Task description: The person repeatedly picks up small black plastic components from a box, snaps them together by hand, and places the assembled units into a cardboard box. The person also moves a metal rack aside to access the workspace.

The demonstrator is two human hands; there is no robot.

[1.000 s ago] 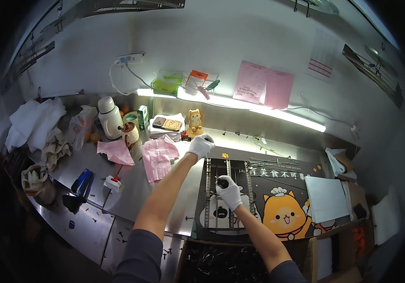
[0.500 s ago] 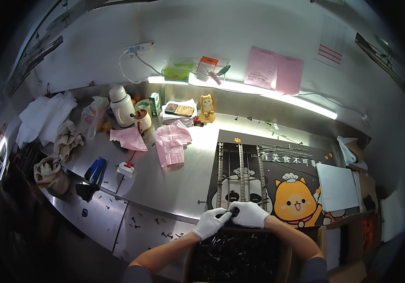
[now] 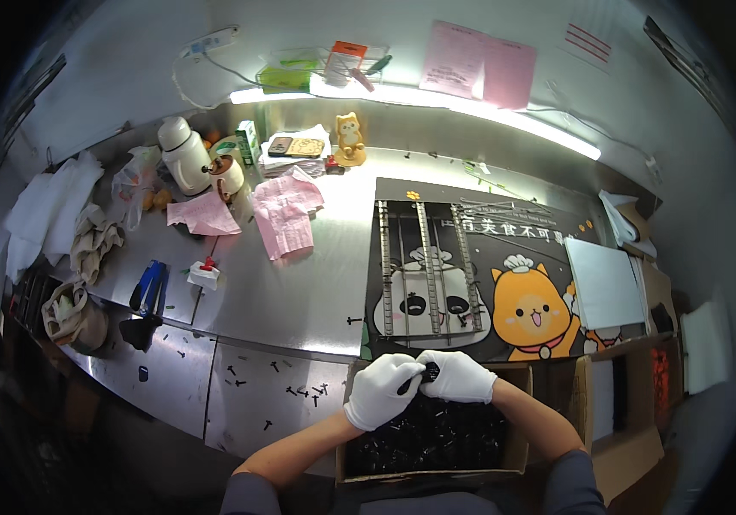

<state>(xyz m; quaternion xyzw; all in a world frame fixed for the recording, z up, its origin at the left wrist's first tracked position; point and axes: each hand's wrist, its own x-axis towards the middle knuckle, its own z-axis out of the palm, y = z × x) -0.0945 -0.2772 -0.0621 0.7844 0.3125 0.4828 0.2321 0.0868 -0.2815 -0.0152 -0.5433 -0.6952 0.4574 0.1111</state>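
Via cam I see rack [image 3: 427,273] on mat [image 3: 485,257], pts [image 3: 428,438] in box [image 3: 433,475] in front, pad [image 3: 606,281] R, thermos [image 3: 186,160] back L.

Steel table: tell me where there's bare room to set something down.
The broadest bare patch of the steel table lies below the pink cloth, between the small white-and-red object and the dark mat; one small black piece lies by the mat. Crowded: back left, around the flask and mug. Similar pieces are scattered left of the left hand.

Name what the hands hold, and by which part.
The left hand and right hand hold something small and black; which part they grip cannot be told.
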